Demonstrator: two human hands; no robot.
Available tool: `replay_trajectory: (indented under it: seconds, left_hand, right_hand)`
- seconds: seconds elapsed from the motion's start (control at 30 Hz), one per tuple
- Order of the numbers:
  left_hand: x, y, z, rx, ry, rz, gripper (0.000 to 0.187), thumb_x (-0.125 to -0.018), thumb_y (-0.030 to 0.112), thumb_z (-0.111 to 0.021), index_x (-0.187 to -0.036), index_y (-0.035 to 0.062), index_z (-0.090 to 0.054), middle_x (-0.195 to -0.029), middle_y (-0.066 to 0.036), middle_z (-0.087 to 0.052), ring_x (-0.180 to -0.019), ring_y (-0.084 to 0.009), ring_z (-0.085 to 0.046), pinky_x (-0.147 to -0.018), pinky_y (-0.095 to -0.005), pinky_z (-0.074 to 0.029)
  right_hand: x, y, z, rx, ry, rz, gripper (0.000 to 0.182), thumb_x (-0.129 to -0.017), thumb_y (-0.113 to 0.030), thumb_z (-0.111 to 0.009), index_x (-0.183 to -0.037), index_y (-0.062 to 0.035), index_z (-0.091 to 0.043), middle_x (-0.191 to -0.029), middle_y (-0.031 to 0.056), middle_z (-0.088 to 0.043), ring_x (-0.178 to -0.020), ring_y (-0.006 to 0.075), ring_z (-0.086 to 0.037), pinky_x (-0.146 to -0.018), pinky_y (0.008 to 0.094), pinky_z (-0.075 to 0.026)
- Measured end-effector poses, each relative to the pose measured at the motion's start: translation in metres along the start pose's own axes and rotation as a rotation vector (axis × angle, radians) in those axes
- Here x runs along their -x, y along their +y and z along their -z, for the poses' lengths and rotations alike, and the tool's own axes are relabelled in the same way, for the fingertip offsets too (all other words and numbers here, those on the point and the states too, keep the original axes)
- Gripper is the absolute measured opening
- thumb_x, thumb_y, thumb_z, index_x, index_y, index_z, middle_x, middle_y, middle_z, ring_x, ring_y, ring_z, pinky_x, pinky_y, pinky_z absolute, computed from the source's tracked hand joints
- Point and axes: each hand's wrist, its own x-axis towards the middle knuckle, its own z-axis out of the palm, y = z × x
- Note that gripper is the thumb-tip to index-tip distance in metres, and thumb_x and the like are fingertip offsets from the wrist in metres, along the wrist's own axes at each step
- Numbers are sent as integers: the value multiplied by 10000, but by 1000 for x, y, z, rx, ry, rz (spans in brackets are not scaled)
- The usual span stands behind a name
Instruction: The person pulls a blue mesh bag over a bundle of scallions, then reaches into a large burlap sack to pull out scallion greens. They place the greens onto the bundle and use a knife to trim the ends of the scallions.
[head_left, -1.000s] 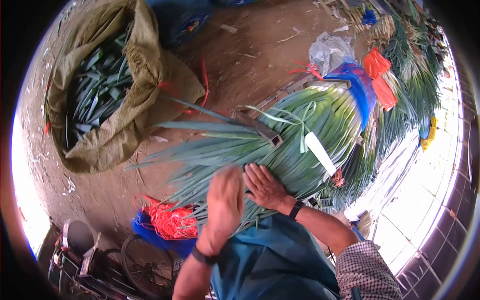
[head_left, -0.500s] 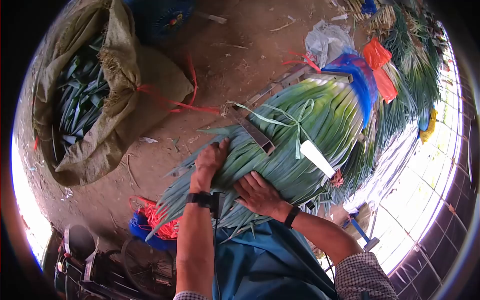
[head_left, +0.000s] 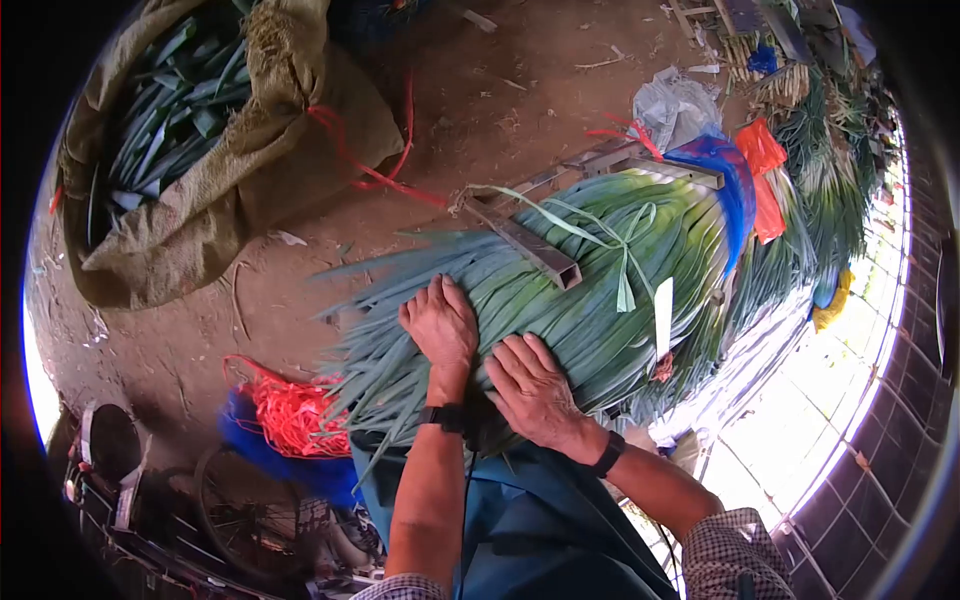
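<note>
Sack [head_left: 250,170] full of cut leaves [head_left: 170,120], leek bundle [head_left: 580,290] over dirt floor [head_left: 480,110], left hand [head_left: 440,325] and right hand [head_left: 530,390] pressing flat on it, grips released

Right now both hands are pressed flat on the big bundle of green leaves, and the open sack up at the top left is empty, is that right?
Not quite. The head view shows the left hand and right hand flat on the bundle of green leaves, but the sack is not empty: it holds dark green leaves.
</note>
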Motion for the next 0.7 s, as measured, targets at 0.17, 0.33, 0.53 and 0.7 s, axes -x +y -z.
replay_trajectory:
  seconds: [0.17, 0.33, 0.53, 0.7]
  left_hand:
    - [2, -5, 5, 42, 54, -28, 337, -989, 250, -474, -1129, 19, -676, -906, -157, -683, -889, -338, -616, -962, -458, -387]
    - [4, -18, -7, 247, 15, 116, 424, -963, 176, -512, -1339, -16, -482, -853, -180, -670, -831, -358, -613, -934, -448, -409]
    - [14, -37, -6, 860, 20, 411, 442, -1044, 163, -436, -1400, -86, -354, -999, -207, -709, -894, -282, -692, -846, -378, -526]
    - [14, -65, -5, 1432, -30, 649, 462, -1077, 202, -374, -1439, -76, -302, -1040, -202, -709, -974, -228, -676, -924, -351, -516]
  right_hand:
    - [2, -25, 32, -50, 200, 80, 345, -842, -72, -630, -1172, 21, -604, -1262, 170, -599, -1241, 350, -543, -1117, 504, -351]
    - [-64, -6, 6, -1, 164, 78, 414, -881, -137, -610, -1259, 24, -562, -1319, 178, -570, -1292, 343, -498, -1141, 496, -307]
    - [-96, 12, -34, 72, -20, 97, 476, -940, -274, -569, -1312, 21, -532, -1388, 185, -525, -1335, 349, -445, -1150, 491, -286]
    - [-101, 17, -45, 167, -130, 73, 473, -940, -329, -561, -1269, 10, -576, -1368, 174, -543, -1356, 338, -413, -1150, 487, -261]
